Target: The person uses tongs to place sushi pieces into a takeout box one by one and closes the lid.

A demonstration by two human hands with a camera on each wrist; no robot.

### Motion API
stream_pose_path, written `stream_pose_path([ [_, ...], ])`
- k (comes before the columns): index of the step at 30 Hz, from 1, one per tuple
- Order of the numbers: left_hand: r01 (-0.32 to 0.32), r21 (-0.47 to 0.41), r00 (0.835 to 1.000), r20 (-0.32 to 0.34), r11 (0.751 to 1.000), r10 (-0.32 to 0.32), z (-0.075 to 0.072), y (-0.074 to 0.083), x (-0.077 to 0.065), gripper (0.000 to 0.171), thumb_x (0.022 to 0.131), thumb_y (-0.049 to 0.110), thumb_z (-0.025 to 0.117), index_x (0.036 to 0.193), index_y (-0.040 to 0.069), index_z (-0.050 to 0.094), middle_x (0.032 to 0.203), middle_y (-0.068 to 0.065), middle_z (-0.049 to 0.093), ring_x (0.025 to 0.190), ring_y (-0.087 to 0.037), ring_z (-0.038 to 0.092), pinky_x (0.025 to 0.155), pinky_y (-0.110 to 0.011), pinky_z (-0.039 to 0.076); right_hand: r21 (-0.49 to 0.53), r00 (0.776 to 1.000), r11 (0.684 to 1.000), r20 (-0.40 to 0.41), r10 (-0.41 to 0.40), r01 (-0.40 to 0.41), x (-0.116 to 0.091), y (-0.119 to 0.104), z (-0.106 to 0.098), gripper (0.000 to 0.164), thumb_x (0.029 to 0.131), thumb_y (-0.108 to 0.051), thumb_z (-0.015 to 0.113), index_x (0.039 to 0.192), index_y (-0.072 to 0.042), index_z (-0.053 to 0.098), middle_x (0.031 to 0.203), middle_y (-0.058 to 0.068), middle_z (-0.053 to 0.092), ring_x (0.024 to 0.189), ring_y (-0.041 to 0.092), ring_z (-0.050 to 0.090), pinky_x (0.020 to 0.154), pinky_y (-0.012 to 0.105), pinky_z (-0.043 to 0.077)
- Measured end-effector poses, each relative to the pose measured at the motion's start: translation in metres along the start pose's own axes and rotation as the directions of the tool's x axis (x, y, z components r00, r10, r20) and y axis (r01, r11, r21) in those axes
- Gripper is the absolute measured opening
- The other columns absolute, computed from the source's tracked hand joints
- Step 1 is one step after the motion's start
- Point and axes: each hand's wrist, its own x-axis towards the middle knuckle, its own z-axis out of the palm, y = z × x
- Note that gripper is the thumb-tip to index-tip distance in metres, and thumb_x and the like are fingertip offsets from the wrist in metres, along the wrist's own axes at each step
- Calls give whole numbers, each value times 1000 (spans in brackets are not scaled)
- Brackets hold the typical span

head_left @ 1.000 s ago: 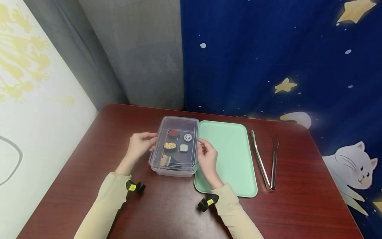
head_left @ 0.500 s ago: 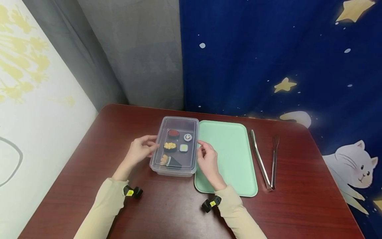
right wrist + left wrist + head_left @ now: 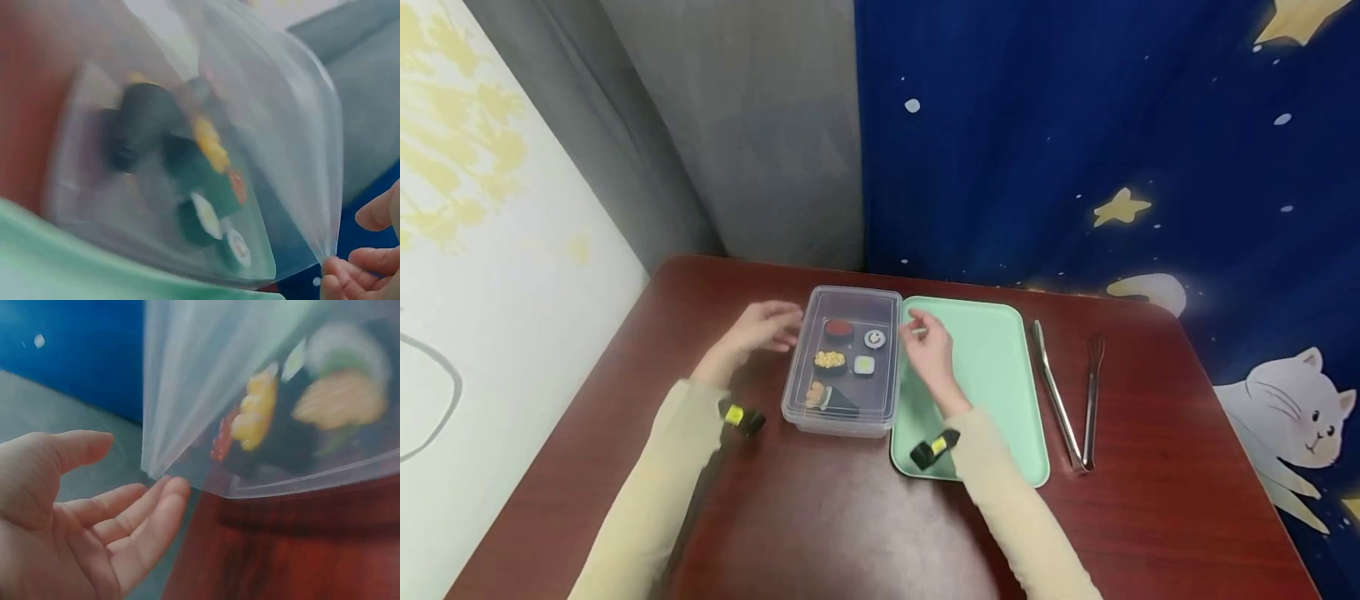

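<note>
A clear plastic food container (image 3: 842, 430) with its lid on stands in the middle of the table. Through the lid I see several toy sushi pieces: a red-topped one (image 3: 838, 330), a yellow-topped one (image 3: 830, 361), two small rolls and a dark cone-shaped hand roll (image 3: 841, 402). My left hand (image 3: 766, 327) is at the container's left side, thumb and fingers spread apart, fingertips by the rim. On the right side, my right hand (image 3: 931, 346) is over the tray edge. Its thumb and fingers are apart in the right wrist view, fingertips right at the container's far corner.
A light green tray (image 3: 992, 400) lies against the container's right side. Right of it, metal tongs (image 3: 1060, 404) lie spread on the dark red table (image 3: 1150, 433). Curtains hang behind the table's back edge.
The lid lies flush along the near edge, where it stood slightly raised a second ago. Both hands have moved along the container's sides toward its far end, and the left fingers have spread.
</note>
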Motion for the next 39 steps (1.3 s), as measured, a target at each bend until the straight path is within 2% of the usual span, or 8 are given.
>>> stream_pose_path([
  [6,61,106,998,25,992,-64,-5,23,41,47,95,28,55,124,-8,52,103,-24,64,68,-14,66,68,-32,58,3,961,967,118,251,-253,44,-3,9,39,91,-21,58,125,-1,57,105,17,64,89,26,61,75,34,50],
  [13,78,240,997,-35,968,-72,-3,35,60,31,91,19,61,107,-7,63,73,-8,64,56,-10,61,58,-27,57,-84,965,973,141,223,-213,57,-3,17,29,92,-21,57,110,-1,64,98,14,66,81,21,59,67,30,48],
  [18,120,235,992,-52,965,-111,-5,36,62,25,90,14,63,103,-7,64,77,-9,63,59,-12,60,58,-27,57,-121,971,975,129,203,-188,61,-5,21,23,91,-18,59,103,0,67,91,13,68,74,20,59,61,28,47],
  [23,125,239,992,-48,963,-117,-7,31,60,36,92,25,61,108,-8,61,82,-12,64,61,-12,62,62,-29,58,-138,971,973,128,202,-184,60,-4,22,32,91,-22,59,114,1,64,96,15,68,82,24,62,70,34,51],
  [28,103,247,988,89,963,-129,-13,14,37,46,94,36,55,101,-9,58,76,-13,64,59,-15,63,60,-32,58,-190,960,970,206,190,-151,43,0,10,47,90,-28,61,126,1,53,89,15,68,74,21,63,65,31,51],
  [31,57,289,968,217,956,-124,-15,4,9,46,94,40,54,89,-6,60,73,-13,63,58,-17,62,58,-34,58,-202,937,973,305,171,-112,19,1,-3,37,89,-32,63,109,0,58,69,10,64,55,16,58,51,27,46],
  [37,-6,289,886,446,957,-129,-2,-14,-49,47,94,39,54,76,-4,61,67,-11,62,54,-17,60,54,-39,57,-178,803,983,582,133,-34,-35,4,-28,45,91,-39,60,59,-7,56,44,-1,51,39,13,49,48,25,46],
  [39,13,239,876,465,971,-126,5,-20,-62,48,95,38,53,74,-4,60,64,-10,61,51,-15,59,52,-37,57,-150,759,987,635,143,-61,-47,5,-32,49,90,-41,59,54,-8,55,43,-2,51,37,13,48,50,26,49],
])
